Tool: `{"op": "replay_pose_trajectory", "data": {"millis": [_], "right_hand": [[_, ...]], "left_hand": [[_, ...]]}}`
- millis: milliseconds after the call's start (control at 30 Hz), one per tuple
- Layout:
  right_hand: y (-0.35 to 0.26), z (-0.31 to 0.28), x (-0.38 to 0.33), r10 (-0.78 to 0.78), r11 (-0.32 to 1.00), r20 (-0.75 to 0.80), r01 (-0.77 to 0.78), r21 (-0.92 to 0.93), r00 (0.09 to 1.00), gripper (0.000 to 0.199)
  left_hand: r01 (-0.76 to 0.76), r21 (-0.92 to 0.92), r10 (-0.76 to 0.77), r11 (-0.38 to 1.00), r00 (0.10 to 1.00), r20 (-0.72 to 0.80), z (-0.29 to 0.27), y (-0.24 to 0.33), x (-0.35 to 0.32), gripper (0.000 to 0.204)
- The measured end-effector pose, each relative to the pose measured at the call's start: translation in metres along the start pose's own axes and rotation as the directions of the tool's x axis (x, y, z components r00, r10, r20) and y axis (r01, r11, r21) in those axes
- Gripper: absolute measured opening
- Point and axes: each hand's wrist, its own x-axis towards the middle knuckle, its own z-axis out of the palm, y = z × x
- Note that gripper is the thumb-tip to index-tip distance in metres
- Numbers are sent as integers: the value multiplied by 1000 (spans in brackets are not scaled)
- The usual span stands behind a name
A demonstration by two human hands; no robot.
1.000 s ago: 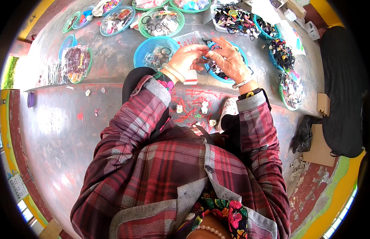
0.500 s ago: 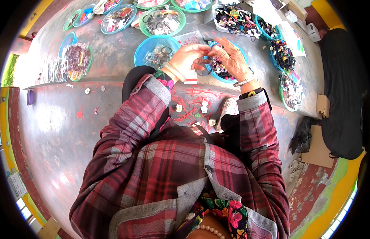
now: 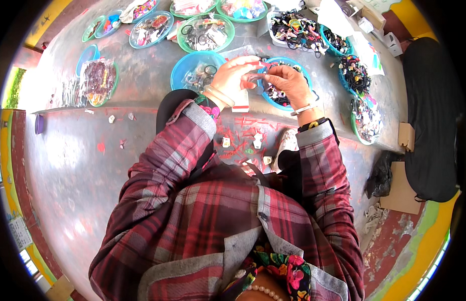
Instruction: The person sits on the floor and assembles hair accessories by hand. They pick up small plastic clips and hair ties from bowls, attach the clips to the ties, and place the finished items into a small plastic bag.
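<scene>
Above the near edge of a raised grey surface, my left hand [image 3: 233, 78] and my right hand [image 3: 292, 88] face each other. Between them stretches a small, thin, dark greyish band [image 3: 254, 77], its exact kind too small to make out. Thumb and forefinger of my right hand pinch one end. The fingers of my left hand are bent round the other end, and a bit of red shows beside their tips. Under my right hand stands a blue basket [image 3: 277, 106] of dark hair ties and small trinkets. A blue bowl [image 3: 179, 65] with bagged dark rings is beside my left hand.
Farther back stand a green bowl [image 3: 229, 30] of packaged bands and a white tub [image 3: 270, 36] heaped with hair ties. A green tray [image 3: 115, 85] with bagged brown pieces lies left. Red scraps [image 3: 236, 124] litter the floor by my shoe. A long black bag [image 3: 429, 120] stands right.
My right hand has turned and closed from spread fingers into a pinch on the band. The dark loop that hung between my hands is now drawn up between the fingertips.
</scene>
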Motion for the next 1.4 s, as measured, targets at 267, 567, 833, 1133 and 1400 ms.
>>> {"op": "replay_pose_trajectory", "data": {"millis": [267, 567, 833, 1133, 1400], "right_hand": [[6, 14, -1, -30, 999, -103, 28, -18, 994, 15], [7, 12, 0, 39, 994, -157, -22, 109, 987, 14], [5, 13, -2, 59, 949, -79, -32, 313, 995, 12], [4, 11, -1, 83, 927, -42, -61, 371, 996, 11], [10, 2, 2, 168, 921, -10, -154, 358, 986, 14]], "left_hand": [[3, 9, -4, 1000, 1000, 26, -4, -3, 1, 31], [21, -92, -26, 996, 998, -53, 2, -2, 1, 27], [55, -101, -57, 993, 998, -19, -9, -13, 7, 17], [16, -310, 3, 950, 998, 61, -9, -13, 11, 17], [24, -280, 0, 960, 996, 87, -7, -11, 6, 22]]}}
